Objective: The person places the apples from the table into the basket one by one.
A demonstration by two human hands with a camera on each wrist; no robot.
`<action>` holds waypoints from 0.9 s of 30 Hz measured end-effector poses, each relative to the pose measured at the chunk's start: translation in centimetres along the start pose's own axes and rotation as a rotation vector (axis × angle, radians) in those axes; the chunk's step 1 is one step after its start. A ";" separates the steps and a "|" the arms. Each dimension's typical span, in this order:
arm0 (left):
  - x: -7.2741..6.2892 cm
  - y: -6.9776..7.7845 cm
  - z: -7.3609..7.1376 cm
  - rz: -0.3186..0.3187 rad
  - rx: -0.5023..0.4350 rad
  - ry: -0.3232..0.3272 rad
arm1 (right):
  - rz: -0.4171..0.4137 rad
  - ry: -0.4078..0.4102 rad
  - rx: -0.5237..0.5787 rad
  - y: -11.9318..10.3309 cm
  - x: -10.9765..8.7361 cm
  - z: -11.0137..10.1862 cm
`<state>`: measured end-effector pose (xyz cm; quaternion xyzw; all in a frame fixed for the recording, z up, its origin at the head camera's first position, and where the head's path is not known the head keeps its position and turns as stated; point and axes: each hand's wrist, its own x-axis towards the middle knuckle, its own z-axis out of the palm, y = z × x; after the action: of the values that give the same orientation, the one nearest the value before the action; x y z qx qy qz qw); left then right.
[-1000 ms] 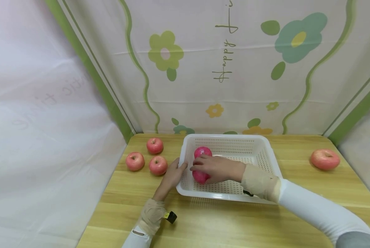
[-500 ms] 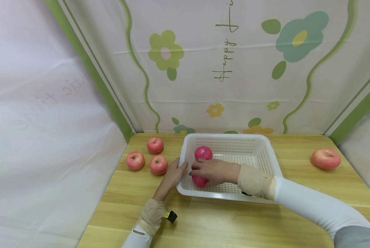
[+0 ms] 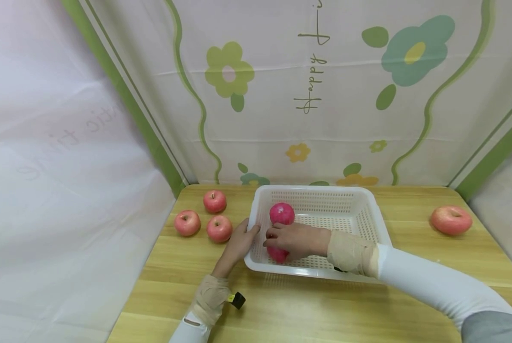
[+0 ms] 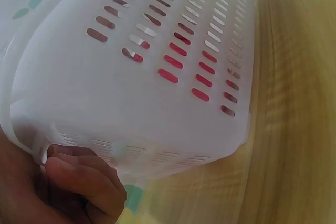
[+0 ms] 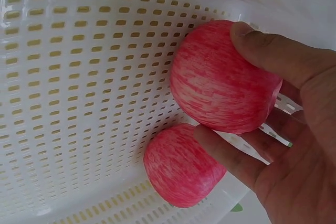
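In the head view, my left hand (image 3: 240, 242) grips the left rim of a white perforated plastic basket (image 3: 312, 272). The left wrist view shows its curled fingers (image 4: 86, 182) at the rim's corner. My right hand (image 3: 300, 239) reaches inside, thumb and fingers round a red apple (image 5: 226, 77) at the basket's near left. From above, the hand partly covers that apple (image 3: 277, 256). A second red apple (image 3: 281, 213) lies just behind it by the left wall; in the right wrist view one fingertip overlaps this second apple (image 5: 181, 169).
Left of the basket, three apples sit on the wooden table (image 3: 324, 309): one at the back (image 3: 215, 201), an outer apple (image 3: 187, 223) and one beside my left hand (image 3: 219, 228). A larger apple (image 3: 451, 220) stands far right. A printed cloth (image 3: 273, 119) hangs behind.
My right hand has shifted slightly toward the basket's near side with the apple, widening the gap to the second apple. My left hand has stayed on the rim.
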<state>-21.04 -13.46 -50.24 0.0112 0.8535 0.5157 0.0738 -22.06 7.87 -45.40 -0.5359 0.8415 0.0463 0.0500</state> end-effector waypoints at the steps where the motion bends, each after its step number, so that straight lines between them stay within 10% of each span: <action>1: 0.0 0.0 0.0 0.001 0.000 0.000 | -0.002 0.005 -0.001 0.0 0.0 0.1; 27: 0.0 0.0 0.1 -0.003 0.021 0.013 | 0.017 0.001 0.007 0.4 -0.1 -1.2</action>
<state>-21.01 -13.40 -50.31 0.0075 0.8594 0.5066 0.0687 -22.39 7.99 -44.23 -0.5287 0.8461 0.0435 0.0510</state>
